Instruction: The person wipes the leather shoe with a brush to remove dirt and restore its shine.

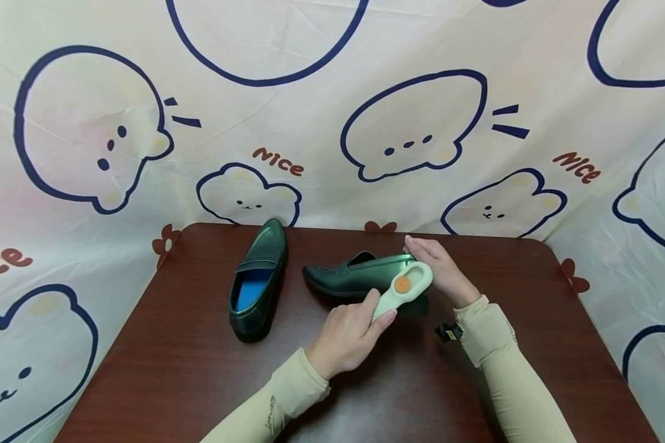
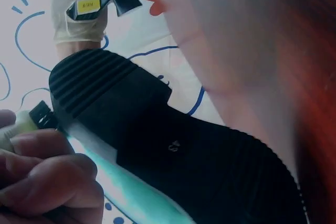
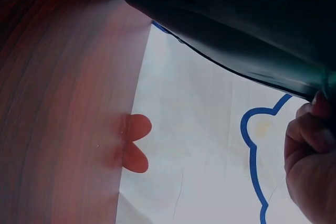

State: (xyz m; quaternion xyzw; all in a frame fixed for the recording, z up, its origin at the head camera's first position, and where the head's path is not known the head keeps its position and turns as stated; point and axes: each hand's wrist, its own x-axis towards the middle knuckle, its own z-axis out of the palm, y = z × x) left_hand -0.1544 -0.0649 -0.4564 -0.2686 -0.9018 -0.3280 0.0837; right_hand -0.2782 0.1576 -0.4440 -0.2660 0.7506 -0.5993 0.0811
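Observation:
My left hand [image 1: 349, 335] grips a pale green brush [image 1: 386, 306] by its handle, which has an orange dot. In the left wrist view the dark bristles [image 2: 44, 115] of the brush are right at the heel of a dark green loafer [image 1: 338, 279]. My right hand [image 1: 440, 267] holds this loafer by the back of its heel, fingers on the rim of the opening. The loafer is tilted, its toe pointing left, and its black ridged sole [image 2: 142, 119] faces the left wrist camera. The brush hides part of the heel in the head view.
A matching loafer [image 1: 259, 280] with a blue insole stands at the left on the brown table [image 1: 161, 369], toe toward the back. Behind the table hangs a white cloth [image 1: 310, 117] with cartoon drawings. A small black device [image 1: 449, 332] sits at my right wrist.

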